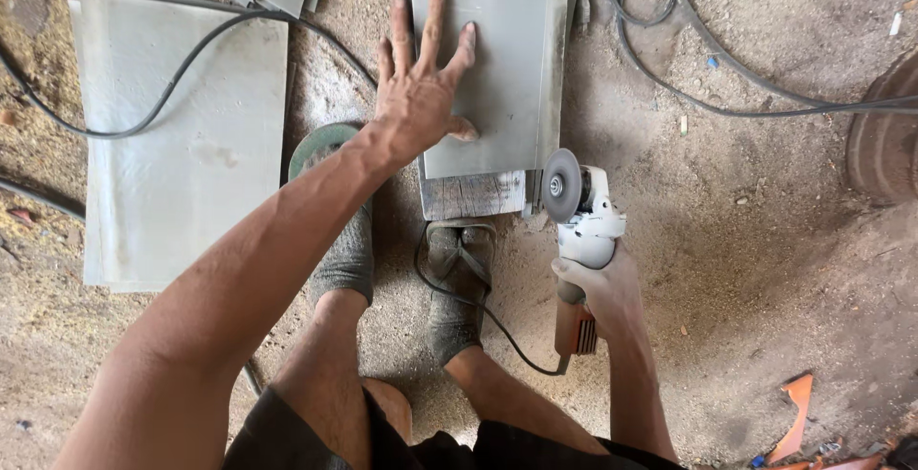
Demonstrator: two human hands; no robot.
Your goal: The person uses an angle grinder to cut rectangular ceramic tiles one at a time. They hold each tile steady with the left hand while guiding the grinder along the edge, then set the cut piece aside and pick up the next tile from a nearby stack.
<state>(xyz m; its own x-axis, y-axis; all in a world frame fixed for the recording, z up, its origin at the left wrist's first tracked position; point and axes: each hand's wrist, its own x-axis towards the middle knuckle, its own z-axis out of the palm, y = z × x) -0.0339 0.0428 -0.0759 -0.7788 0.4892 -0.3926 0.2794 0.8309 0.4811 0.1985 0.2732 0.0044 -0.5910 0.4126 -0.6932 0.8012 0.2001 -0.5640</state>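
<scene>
Packages, labels, signs, screens: none seen. Sheets, cables and the power tool show bare surfaces only. Small bright scraps lie on the dirt floor at about four o'clock, too small to identify, possibly litter.

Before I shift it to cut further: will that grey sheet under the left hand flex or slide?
The grey sheet looks thin yet flat, so probably stiff. It rests on a narrow wooden plank, pinned only by the left hand, so it may slide or tip.
</scene>
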